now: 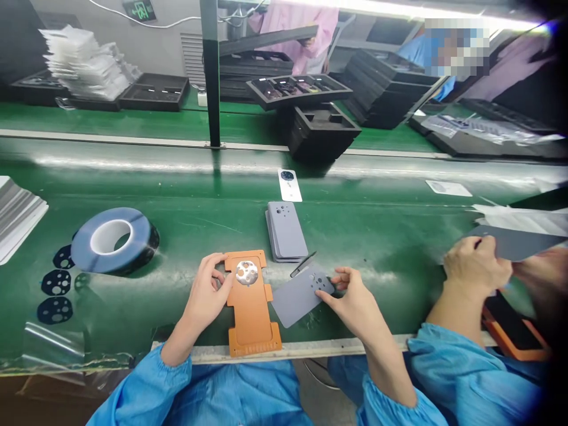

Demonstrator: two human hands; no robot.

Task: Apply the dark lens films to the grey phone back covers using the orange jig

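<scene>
An orange fixture plate [252,319] lies near the front edge of the green bench, with a shiny metal disc with holes [247,273] at its upper end. My left hand [205,293] grips the fixture's upper left side, fingers curled. My right hand [352,302] pinches the right end of a grey phone back panel [293,299], thumb on top beside its camera holes. That panel is tilted on the bench, just right of the fixture. Tweezers [303,264] rest at its upper edge. Behind stands a small stack of grey panels [287,231].
A large blue tape roll [80,242] sits left, beside several dark perforated discs [56,283]. A white card [290,186] lies behind the stack. A co-worker's hand [477,263] holds a dark sheet at right. Black trays [323,133] stand across the back.
</scene>
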